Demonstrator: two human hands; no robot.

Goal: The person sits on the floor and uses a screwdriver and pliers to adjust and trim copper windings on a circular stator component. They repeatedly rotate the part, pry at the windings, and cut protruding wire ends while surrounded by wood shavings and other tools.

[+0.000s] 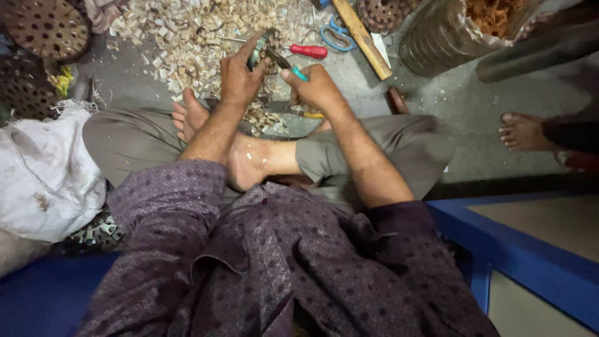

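Note:
I sit cross-legged on a grey floor. My left hand [240, 73] grips a small dark metal part [257, 51] above my feet. My right hand [316, 87] is closed around pliers with teal handles [290, 67], whose jaws meet the metal part. A large heap of small pale scrap pieces [193, 37] lies just beyond my hands. More pale bits [265, 118] lie under them, near my bare left foot [187, 115].
A red-handled screwdriver [306, 51], blue scissors [337, 36] and a wooden stick [363, 39] lie past the hands. A plastic-lined drum [443, 37] stands top right. Another person's bare foot [523, 131] is at right. A white sack [43, 175] sits left; perforated round discs [47, 26] top left.

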